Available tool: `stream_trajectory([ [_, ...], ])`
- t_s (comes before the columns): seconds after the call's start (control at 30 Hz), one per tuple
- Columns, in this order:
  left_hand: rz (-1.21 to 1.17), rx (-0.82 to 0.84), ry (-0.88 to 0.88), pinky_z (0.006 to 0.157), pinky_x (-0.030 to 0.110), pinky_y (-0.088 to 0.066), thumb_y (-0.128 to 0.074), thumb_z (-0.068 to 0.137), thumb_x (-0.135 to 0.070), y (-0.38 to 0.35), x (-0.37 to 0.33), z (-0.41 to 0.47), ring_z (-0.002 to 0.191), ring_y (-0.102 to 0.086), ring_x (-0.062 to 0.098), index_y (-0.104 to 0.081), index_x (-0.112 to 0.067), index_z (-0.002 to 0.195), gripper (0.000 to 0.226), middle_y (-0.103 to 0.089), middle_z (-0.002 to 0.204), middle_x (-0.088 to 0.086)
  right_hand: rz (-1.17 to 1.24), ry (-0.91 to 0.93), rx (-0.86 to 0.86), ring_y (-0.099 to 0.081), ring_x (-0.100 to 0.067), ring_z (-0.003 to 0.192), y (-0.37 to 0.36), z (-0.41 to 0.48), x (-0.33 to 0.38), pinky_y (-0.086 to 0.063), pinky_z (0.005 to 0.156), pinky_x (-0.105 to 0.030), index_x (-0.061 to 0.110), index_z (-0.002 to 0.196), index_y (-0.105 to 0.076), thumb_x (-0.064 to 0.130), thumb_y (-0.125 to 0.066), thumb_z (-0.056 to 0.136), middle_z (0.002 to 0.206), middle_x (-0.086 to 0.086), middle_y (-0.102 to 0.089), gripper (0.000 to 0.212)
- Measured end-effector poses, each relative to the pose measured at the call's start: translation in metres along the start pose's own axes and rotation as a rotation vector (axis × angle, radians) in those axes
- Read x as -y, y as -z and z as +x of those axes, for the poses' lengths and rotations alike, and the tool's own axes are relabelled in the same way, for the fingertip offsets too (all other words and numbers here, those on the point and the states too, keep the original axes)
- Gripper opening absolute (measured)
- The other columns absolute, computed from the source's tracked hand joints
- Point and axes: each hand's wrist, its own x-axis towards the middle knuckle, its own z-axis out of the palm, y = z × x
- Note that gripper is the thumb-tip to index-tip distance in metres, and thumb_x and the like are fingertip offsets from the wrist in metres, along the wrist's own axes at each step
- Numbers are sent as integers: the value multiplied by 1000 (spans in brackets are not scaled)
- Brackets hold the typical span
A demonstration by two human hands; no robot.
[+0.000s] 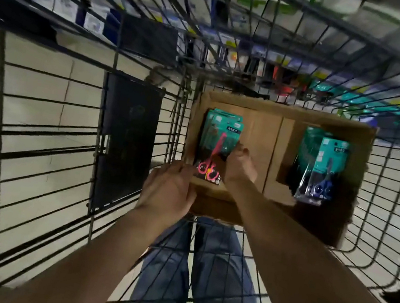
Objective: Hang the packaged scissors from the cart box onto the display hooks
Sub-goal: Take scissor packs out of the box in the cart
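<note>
Here — right hand (240,165) on scissors pack (220,133)

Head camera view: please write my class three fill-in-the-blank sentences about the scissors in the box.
The left hand and the right hand both hold a stack of scissors with ____ handles.
The other stack, with blue handles, lies on the ____ side of the box.
The box is made of ____ and sits in a wire cart.
Missing words: pink; right; cardboard.
</note>
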Motion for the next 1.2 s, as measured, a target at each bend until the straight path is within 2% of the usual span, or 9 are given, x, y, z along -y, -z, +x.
stream_trajectory([
  [0.13,-37,-28,-10,102,38,-47,-57,98,-31,3,1,0,117,-62,23,-61,-29,130,32,-66,126,-2,65,76,-106,-61,-26,106,-7,-1,4,-51,83,-35,12,140,-39,19,-65,96,125,-10,-59,52],
  [0.3,-93,13,-15,102,43,-50,-57,97,-28,2,-7,3,116,-61,29,-60,-26,130,33,-65,127,3,742,25,-16,-68,-8,80,10,-7,-9,-49,51,-13,19,115,-55,23,-73,92,101,3,-69,29],
  [0.37,-103,8,-23,102,41,-48,-58,97,-28,3,-14,7,119,-59,29,-60,-24,131,34,-64,129,5,878,29,-12,-72,-6,85,17,-8,-22,-55,58,-14,19,116,-60,23,-77,89,102,5,-73,33],
  [0.5,-168,-55,-29,99,39,-48,-60,99,-29,5,-29,25,117,-60,27,-59,-22,132,35,-64,125,6,1063,36,55,-73,-20,102,30,-9,-50,-63,81,-35,21,119,-59,9,-72,91,110,-2,-72,33],
  [0.63,-188,54,38,108,51,-48,-58,100,-38,-7,-44,58,129,-55,31,-31,-23,159,66,-53,144,9,1151,66,149,-75,-24,98,43,-8,-74,-61,81,-36,23,112,-66,8,-69,94,111,-5,-75,24],
  [0.73,-209,99,106,115,57,-40,-51,101,-47,-18,-57,81,143,-44,33,-17,-24,163,75,-39,161,8,1199,67,139,-75,-25,98,48,-1,-85,-60,76,-32,13,119,-65,7,-62,98,110,-6,-75,22],
  [0.87,-139,13,190,118,50,-36,-58,98,-40,-38,-62,107,145,-39,33,-17,-15,162,80,-32,162,11,1214,63,119,-77,-21,93,49,6,-94,-60,71,-28,12,120,-66,8,-63,98,109,-5,-75,23],
  [0.97,-46,-25,272,116,45,-36,-64,98,-32,-53,-62,124,144,-38,33,-15,-9,162,83,-32,158,14,1225,36,77,-77,-15,82,49,7,-97,-58,63,-22,15,110,-67,10,-66,96,96,1,-76,15],
  [1.2,-8,-102,329,113,44,-38,-62,100,-31,-71,-66,136,139,-39,33,-29,-11,153,65,-30,157,17,1179,70,104,-76,-15,77,43,6,-102,-62,65,-26,8,108,-64,14,-63,100,93,-4,-76,10],
])
